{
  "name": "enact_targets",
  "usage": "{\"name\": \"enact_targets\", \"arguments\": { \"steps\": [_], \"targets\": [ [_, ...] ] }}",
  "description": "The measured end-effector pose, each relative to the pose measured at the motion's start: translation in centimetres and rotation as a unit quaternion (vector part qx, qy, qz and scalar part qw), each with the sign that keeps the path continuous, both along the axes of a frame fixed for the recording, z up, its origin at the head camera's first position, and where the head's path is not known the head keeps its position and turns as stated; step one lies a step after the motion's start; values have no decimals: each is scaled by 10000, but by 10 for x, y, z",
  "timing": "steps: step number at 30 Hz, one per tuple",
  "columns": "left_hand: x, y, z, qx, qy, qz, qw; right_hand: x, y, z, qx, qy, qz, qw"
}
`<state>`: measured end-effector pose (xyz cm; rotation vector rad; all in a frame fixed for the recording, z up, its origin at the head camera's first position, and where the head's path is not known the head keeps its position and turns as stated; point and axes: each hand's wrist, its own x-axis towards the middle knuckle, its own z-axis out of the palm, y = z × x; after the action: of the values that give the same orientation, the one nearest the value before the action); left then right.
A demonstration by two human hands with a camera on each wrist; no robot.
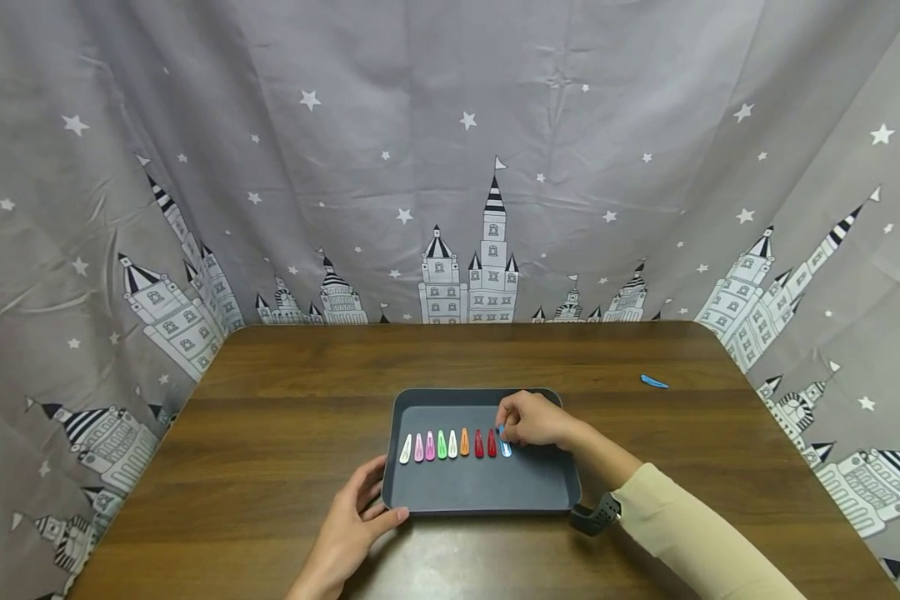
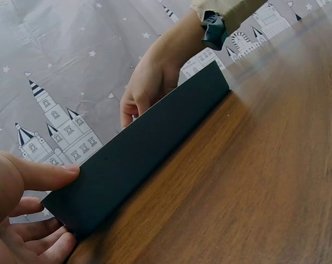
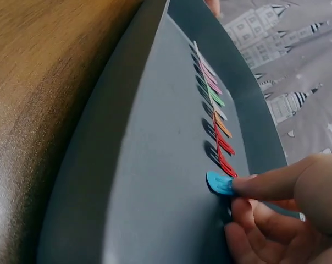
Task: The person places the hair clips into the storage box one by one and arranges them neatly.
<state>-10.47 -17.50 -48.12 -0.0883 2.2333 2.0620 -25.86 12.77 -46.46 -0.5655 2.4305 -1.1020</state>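
My right hand (image 1: 534,418) pinches a blue snap hair clip (image 1: 506,447) between thumb and fingertips, low over the floor of a dark grey tray (image 1: 487,492). In the right wrist view, the blue clip's (image 3: 218,182) rounded end points away from the fingers. Left of it, hair clips lie side by side in a row: white, pinks, green (image 1: 442,444), white, orange (image 1: 464,442) and two red ones (image 1: 485,443). My left hand (image 1: 356,512) grips the tray's near left corner, its thumb (image 2: 64,173) on the front rim and the other fingers around the side.
Another blue hair clip (image 1: 654,382) lies on the wooden table (image 1: 292,400), to the right beyond the tray. A grey curtain (image 1: 390,108) with castles and stars hangs behind the table and along its sides. A dark band (image 1: 596,515) circles my right wrist.
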Motion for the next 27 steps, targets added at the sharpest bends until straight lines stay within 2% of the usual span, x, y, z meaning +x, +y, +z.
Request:
{"name": "enact_targets", "arguments": {
  "steps": [6,14,22,27],
  "targets": [
    [-1,1,-1,-5,-6,-15,10000,1,-2,3,447,603,80,9972],
    [0,1,0,-32,24,-7,10000,4,-1,3,541,960,208,9937],
    [-1,0,0,-152,-75,38,9998,5,-2,5,684,953,196,9929],
    [-1,0,-1,-182,-141,62,9997,4,1,11,738,930,477,9918]
  ]
}}
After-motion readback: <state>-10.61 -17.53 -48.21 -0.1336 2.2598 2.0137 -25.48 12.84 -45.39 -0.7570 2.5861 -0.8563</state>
